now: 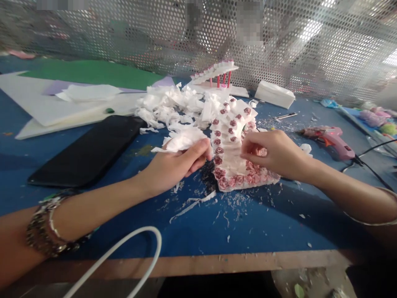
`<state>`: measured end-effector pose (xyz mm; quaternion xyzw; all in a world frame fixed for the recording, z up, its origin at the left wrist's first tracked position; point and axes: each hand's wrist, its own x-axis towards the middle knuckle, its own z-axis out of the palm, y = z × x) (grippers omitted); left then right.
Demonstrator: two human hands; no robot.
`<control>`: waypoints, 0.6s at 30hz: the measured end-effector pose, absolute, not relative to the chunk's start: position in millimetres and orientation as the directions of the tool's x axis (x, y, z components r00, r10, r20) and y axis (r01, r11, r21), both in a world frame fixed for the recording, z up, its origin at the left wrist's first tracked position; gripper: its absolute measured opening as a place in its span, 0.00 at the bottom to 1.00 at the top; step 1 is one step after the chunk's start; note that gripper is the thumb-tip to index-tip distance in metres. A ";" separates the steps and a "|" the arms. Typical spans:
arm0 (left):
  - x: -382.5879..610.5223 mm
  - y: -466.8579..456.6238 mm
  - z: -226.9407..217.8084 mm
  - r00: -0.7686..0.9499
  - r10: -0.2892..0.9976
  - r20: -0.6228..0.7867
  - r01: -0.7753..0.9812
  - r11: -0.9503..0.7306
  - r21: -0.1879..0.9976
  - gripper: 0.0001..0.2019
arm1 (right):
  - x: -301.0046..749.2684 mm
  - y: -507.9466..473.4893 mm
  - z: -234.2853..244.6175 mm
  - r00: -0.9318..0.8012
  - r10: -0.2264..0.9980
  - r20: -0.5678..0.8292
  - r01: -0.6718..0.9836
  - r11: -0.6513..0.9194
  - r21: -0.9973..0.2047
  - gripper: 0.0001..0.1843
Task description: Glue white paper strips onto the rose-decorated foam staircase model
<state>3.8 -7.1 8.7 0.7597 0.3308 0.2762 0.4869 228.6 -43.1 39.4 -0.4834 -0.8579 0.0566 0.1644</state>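
Observation:
My left hand is closed round a crumpled piece of white tissue paper, left of a small white model edged with pink and dark-red paper roses. Over the model's right side, my right hand is curled in a pinch; whatever its fingertips hold is too small to make out. Behind the left hand lies a heap of torn white tissue. A small white stepped piece on red posts stands behind the model.
To the right lies a pink glue gun with a black cord. A black phone or tablet, white sheets and green sheet are at left. A white cable loops over the front edge. Perforated metal stands behind.

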 end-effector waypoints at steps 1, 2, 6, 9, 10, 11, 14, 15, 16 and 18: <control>3.9 -7.0 8.5 0.630 0.770 0.097 0.230 -0.304 0.924 0.19 | 228.8 -43.4 39.7 -0.490 0.841 0.230 0.801 0.539 -0.261 0.04; 3.9 -6.9 8.2 0.629 0.771 0.099 0.225 -0.302 0.926 0.19 | 228.7 -43.7 39.8 -0.503 0.833 0.231 0.793 0.551 -0.260 0.05; 3.5 -6.5 7.5 0.628 0.771 0.101 0.217 -0.299 0.929 0.19 | 226.0 -46.0 37.1 -0.539 0.809 0.234 0.788 0.583 -0.200 0.06; 3.3 -7.1 7.6 0.630 0.770 0.101 0.215 -0.298 0.930 0.19 | 224.5 -48.4 38.2 -0.590 0.781 0.205 0.773 0.620 -0.135 0.08; 3.2 -7.3 7.5 0.629 0.771 0.102 0.212 -0.296 0.931 0.19 | 224.7 -49.1 40.3 -0.613 0.766 0.191 0.759 0.639 -0.126 0.09; 3.2 -7.5 7.3 0.627 0.772 0.104 0.206 -0.293 0.934 0.19 | 225.3 -49.8 43.2 -0.632 0.752 0.188 0.744 0.656 -0.127 0.10; 2.9 -7.4 5.9 0.617 0.779 0.109 0.194 -0.286 0.938 0.19 | 228.3 -50.5 52.7 -0.637 0.733 0.237 0.722 0.676 -0.150 0.12; 2.8 -7.2 5.5 0.617 0.780 0.108 0.196 -0.285 0.938 0.19 | 229.3 -50.3 54.7 -0.630 0.736 0.247 0.726 0.671 -0.148 0.12; 2.7 -7.0 5.1 0.617 0.780 0.104 0.202 -0.285 0.937 0.19 | 230.2 -49.9 55.6 -0.630 0.739 0.239 0.730 0.668 -0.142 0.12; 2.7 -6.7 5.0 0.618 0.780 0.098 0.213 -0.286 0.934 0.19 | 231.1 -49.1 54.5 -0.651 0.737 0.182 0.727 0.675 -0.131 0.12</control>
